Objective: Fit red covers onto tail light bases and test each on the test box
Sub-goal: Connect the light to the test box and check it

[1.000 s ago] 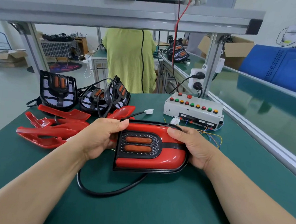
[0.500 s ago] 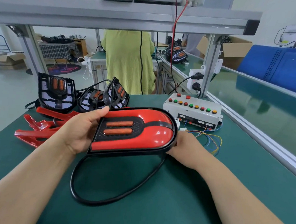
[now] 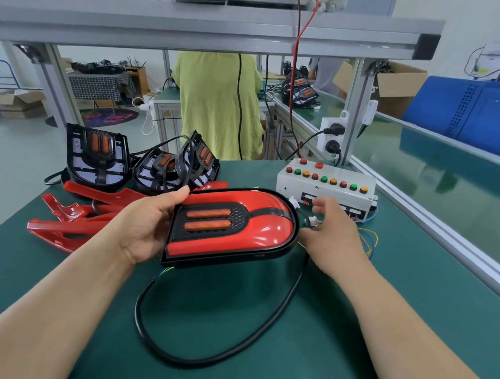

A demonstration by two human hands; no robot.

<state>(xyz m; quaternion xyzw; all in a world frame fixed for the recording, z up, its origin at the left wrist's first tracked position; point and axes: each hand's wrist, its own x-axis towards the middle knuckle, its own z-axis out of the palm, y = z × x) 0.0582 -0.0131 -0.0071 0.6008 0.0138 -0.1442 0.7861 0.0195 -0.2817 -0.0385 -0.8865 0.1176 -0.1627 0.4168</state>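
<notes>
Green bench [image 3: 411, 301]: left hand [image 3: 144, 226] grips tail light [image 3: 249, 233] (right hand [image 3: 333, 238] pinches plug [image 3: 312, 221]).

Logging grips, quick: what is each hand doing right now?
Left hand: holds the tail light by its end.
Right hand: seems to pinch the plug near the test box.

Bright, diffuse indoor light; the pale room at far left is nearly washed out. Shadows on the green table [image 3: 380, 329] are soft, darkest beneath the tail light [image 3: 240, 232] and the forearms. White glare streaks sit on its glossy red cover (mostly at the rounded end), and the shiny belt [image 3: 420, 158] mirrors the blue crate [image 3: 467, 114]. The right hand [image 3: 332, 241] and the plug [image 3: 312, 221] it pinches are slightly smeared. Wide-angle distortion leans the frame post [image 3: 58, 89] and stretches the forearms at the lower corners.
</notes>
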